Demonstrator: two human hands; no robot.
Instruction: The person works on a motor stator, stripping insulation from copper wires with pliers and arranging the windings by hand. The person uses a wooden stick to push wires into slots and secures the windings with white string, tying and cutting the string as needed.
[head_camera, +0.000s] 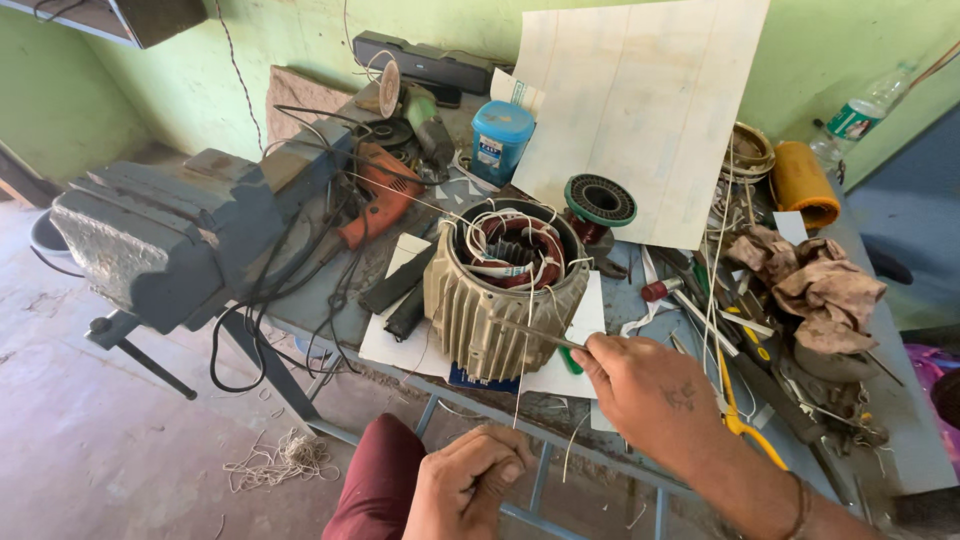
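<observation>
A ribbed metal motor housing (480, 305) with copper windings and white strings inside stands on white paper on the workbench (905, 440). My right hand (645, 385) pinches a thin metal rod (540, 334) that lies across the housing's near rim. My left hand (468, 482) is closed low in front of the bench, gripping a white string (521, 385) that runs up into the windings.
A large grey bench vise (165, 235) sits at the left. An orange drill (375, 205), grinder (415, 115), blue can (500, 135), green-ringed rotor part (600, 200), large paper sheet (640, 110), rags (815, 285), yellow-handled cutters (740, 415) and loose tools crowd the bench.
</observation>
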